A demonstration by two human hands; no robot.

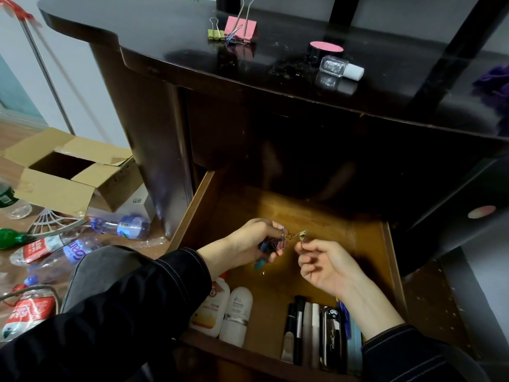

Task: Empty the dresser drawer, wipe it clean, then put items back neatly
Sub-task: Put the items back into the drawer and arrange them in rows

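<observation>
The wooden drawer (pixel 363 244) stands pulled open below the dark dresser top (pixel 170 42). Over its middle, my left hand (pixel 250 244) grips a bunch of small coloured binder clips (pixel 271 245). My right hand (pixel 327 266) pinches a small gold-green binder clip (pixel 302 234) by its wire handle, close to the bunch. At the drawer's front lie two white bottles (pixel 225 312) and a row of pens and cosmetic tubes (pixel 316 332).
On the dresser top sit a pink binder clip with smaller clips (pixel 239 30), a round pink-lidded jar (pixel 325 51) and a glitter nail polish bottle (pixel 340 67). A purple cloth (pixel 493 78) lies at the right. An open cardboard box (pixel 68 172) and several plastic bottles (pixel 55 249) litter the floor at left.
</observation>
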